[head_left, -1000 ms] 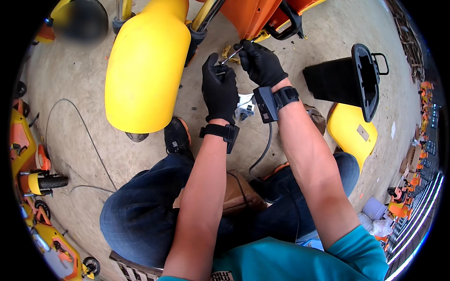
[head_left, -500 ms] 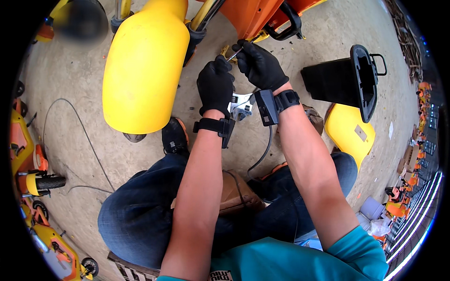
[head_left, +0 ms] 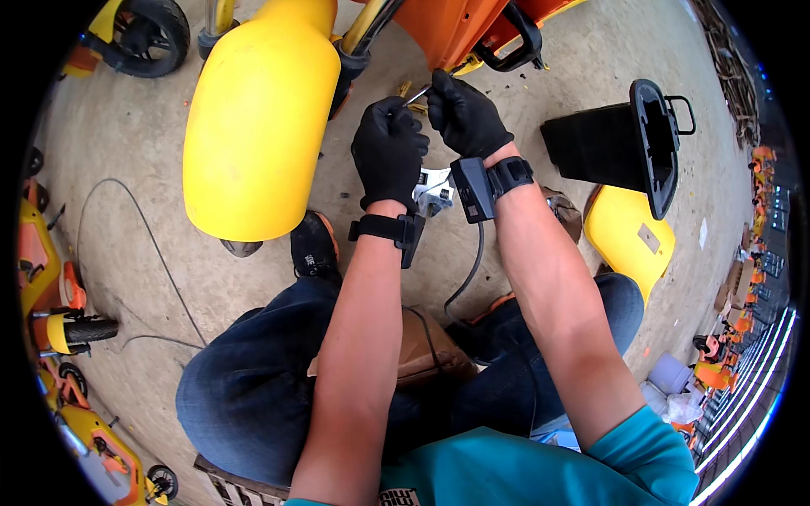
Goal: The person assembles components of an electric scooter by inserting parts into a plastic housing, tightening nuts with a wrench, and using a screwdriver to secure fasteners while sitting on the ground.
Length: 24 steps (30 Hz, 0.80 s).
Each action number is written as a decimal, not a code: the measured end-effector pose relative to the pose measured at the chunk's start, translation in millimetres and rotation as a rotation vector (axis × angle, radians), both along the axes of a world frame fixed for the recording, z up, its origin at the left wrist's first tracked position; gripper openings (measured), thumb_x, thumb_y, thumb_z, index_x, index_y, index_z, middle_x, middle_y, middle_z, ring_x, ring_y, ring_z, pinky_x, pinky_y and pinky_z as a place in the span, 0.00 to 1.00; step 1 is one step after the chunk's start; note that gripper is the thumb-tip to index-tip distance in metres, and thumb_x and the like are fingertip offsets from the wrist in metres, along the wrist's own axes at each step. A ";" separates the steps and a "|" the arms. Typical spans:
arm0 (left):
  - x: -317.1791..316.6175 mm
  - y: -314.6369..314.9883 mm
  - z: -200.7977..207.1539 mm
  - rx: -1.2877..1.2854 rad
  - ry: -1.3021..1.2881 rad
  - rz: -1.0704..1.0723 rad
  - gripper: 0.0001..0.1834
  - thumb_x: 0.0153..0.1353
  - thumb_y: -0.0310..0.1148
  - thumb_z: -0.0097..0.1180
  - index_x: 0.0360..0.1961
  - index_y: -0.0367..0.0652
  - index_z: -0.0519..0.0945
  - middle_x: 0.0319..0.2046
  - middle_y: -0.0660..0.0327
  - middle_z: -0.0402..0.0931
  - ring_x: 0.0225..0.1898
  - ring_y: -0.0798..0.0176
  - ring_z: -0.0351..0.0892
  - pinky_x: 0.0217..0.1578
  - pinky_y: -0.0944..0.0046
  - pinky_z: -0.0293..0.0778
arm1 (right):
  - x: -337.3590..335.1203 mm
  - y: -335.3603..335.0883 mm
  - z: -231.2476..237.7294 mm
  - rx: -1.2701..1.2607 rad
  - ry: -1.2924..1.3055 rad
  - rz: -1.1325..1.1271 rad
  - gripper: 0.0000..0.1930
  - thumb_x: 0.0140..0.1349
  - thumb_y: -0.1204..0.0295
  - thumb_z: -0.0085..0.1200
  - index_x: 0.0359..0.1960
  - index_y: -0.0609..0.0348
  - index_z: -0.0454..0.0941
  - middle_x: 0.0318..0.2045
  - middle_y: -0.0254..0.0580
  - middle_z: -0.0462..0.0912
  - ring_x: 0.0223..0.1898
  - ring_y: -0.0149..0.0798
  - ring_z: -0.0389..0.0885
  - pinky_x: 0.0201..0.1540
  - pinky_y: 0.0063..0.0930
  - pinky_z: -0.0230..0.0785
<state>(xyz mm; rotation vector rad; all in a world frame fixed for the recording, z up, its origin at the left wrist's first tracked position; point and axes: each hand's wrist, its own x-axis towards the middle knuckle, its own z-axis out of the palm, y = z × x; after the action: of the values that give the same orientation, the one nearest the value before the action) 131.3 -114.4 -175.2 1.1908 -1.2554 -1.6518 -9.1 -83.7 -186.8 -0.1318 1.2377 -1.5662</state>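
Note:
My left hand (head_left: 390,156), in a black glove, is closed around one end of a thin metal rod (head_left: 417,97); its grip hides that end. Close by on the right, my gloved right hand (head_left: 468,116) pinches near the rod's other end, just below the lower edge of an orange body panel (head_left: 443,34). Whether the rod's tip touches the panel is hidden by my fingers. A black loop handle (head_left: 531,38) juts out beside the panel. On the floor below my hands lies a silvery-white metal part (head_left: 434,187) with clear plastic on it.
A large yellow fender (head_left: 257,135) stands to the left of my hands. To the right, a black bin-like box (head_left: 595,148) lies on its side by a yellow panel (head_left: 629,240). A cable (head_left: 481,266) hangs from my right wrist device. Scooters (head_left: 76,329) line the left.
Both hands have shifted slightly left, and the left hand has turned a little around the rod. A blurred dark shape at the upper left now shows as a black wheel.

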 end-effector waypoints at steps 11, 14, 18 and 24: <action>5.5 -1.3 8.9 0.397 -0.044 -0.141 0.16 0.70 0.41 0.52 0.41 0.37 0.81 0.25 0.58 0.81 0.21 0.67 0.79 0.24 0.68 0.76 | -6.6 10.6 -6.0 -0.310 0.785 0.158 0.13 0.74 0.69 0.49 0.53 0.62 0.77 0.43 0.35 0.85 0.35 0.23 0.80 0.36 0.17 0.74; 1.3 4.8 -0.2 0.349 0.048 -0.081 0.13 0.68 0.36 0.54 0.44 0.36 0.79 0.28 0.57 0.81 0.25 0.66 0.81 0.26 0.67 0.78 | -5.6 11.8 -3.8 -0.074 0.612 0.137 0.14 0.72 0.67 0.53 0.51 0.63 0.78 0.38 0.34 0.85 0.31 0.22 0.78 0.32 0.14 0.72; -3.9 11.7 -6.6 0.153 0.135 -0.019 0.12 0.65 0.26 0.56 0.48 0.34 0.77 0.32 0.57 0.81 0.30 0.64 0.84 0.31 0.67 0.82 | -3.0 7.8 -0.2 0.099 0.223 0.056 0.16 0.70 0.64 0.57 0.50 0.63 0.79 0.35 0.32 0.84 0.27 0.20 0.73 0.29 0.12 0.68; -1.5 8.5 -4.7 0.156 0.051 -0.039 0.11 0.65 0.24 0.54 0.47 0.32 0.76 0.33 0.53 0.82 0.28 0.64 0.84 0.29 0.66 0.82 | 5.1 3.4 3.6 0.092 0.140 -0.040 0.15 0.71 0.64 0.55 0.51 0.63 0.79 0.37 0.32 0.83 0.27 0.20 0.72 0.29 0.12 0.69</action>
<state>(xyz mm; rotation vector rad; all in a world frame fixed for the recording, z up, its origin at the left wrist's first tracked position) 129.8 -105.8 -179.9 1.2150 -1.1414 -1.8249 -4.0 -80.3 -183.1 -0.1607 1.4273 -1.5529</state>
